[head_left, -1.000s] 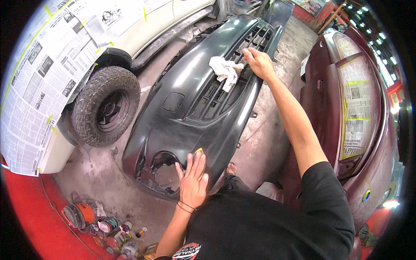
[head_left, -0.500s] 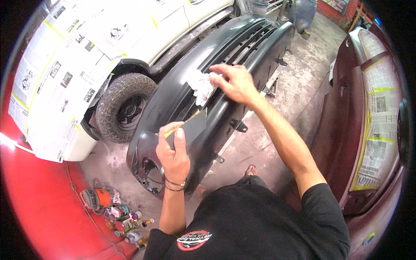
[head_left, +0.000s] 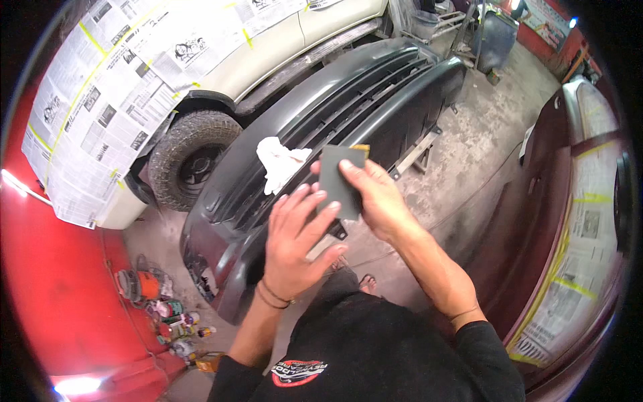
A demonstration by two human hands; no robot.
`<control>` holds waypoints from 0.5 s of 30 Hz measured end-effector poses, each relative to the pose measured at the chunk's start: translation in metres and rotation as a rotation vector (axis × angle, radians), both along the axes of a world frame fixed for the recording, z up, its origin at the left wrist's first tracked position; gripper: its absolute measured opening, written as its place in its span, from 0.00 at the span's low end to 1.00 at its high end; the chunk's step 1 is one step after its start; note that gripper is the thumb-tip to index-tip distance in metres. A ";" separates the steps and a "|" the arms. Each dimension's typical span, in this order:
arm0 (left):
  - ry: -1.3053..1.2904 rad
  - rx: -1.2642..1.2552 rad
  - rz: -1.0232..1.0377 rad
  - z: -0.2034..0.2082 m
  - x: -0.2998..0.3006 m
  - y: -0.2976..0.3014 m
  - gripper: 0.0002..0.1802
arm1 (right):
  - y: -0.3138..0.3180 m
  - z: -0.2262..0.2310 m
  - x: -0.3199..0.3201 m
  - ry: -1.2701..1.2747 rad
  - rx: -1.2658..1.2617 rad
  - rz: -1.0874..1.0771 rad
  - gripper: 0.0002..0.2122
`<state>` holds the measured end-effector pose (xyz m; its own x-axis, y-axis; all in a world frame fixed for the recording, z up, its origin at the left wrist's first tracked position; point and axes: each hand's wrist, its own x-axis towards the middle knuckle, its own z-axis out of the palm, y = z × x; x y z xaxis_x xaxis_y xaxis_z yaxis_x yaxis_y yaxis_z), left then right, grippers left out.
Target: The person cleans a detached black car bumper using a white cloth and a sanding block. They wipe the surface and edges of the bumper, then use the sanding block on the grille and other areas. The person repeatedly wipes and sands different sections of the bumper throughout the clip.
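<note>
My right hand (head_left: 380, 201) grips a dark grey sheet of sandpaper (head_left: 340, 177) with a yellowish back showing at its upper corner. The thumb lies on the grey face. My left hand (head_left: 298, 234) is open, its fingers spread just beside the lower left edge of the sheet; whether they touch it I cannot tell. Under both hands stretches a black car bumper (head_left: 305, 106) with a slotted grille. A crumpled white cloth or paper wipe (head_left: 281, 164) rests on the bumper over the grille, left of the sandpaper, with no hand on it.
Beyond the bumper stands a white vehicle masked with newspaper (head_left: 107, 87), its tire (head_left: 194, 161) close by. A maroon car panel (head_left: 495, 234) is on the right. An orange-and-grey machine (head_left: 138, 285) and several small cans (head_left: 175, 315) sit at lower left. A blue barrel (head_left: 497, 40) stands far off.
The sandpaper has passed from my left hand to my right. The white wipe, earlier in my right hand, now lies on the bumper. My left hand has opened.
</note>
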<state>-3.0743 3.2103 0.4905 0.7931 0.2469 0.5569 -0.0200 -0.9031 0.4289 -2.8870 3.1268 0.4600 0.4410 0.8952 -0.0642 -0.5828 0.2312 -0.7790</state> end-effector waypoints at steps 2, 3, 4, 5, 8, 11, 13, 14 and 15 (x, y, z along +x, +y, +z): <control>0.017 -0.040 0.054 -0.006 0.004 0.022 0.37 | -0.003 0.015 0.041 -0.118 -0.040 -0.056 0.18; 0.065 -0.087 0.100 -0.005 0.002 0.037 0.38 | -0.003 0.023 0.061 -0.160 -0.046 -0.049 0.18; 0.101 -0.037 0.208 -0.018 0.004 0.057 0.40 | -0.004 0.035 0.081 -0.208 -0.053 -0.050 0.18; 0.116 -0.047 0.315 -0.027 0.015 0.083 0.41 | 0.000 0.057 0.104 -0.268 -0.104 -0.053 0.18; 0.332 0.032 0.469 -0.045 0.043 0.133 0.43 | 0.005 0.075 0.159 -0.426 -0.229 -0.151 0.17; 0.342 0.121 0.399 -0.060 0.060 0.151 0.30 | 0.016 0.072 0.218 -0.638 -0.347 -0.231 0.14; 0.355 0.067 0.372 -0.064 0.063 0.151 0.19 | 0.036 0.067 0.252 -0.667 -0.445 -0.246 0.09; 0.301 0.007 0.352 -0.065 0.061 0.150 0.16 | 0.050 0.064 0.267 -0.684 -0.487 -0.241 0.07; 0.254 -0.086 0.351 -0.061 0.061 0.149 0.15 | 0.059 0.056 0.293 -0.708 -0.517 -0.197 0.10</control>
<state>-3.0134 3.3589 0.4296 0.7616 0.5629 0.3210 0.3975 -0.7970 0.4547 -2.5936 3.1855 0.5163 0.6734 0.7334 -0.0930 0.0867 -0.2032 -0.9753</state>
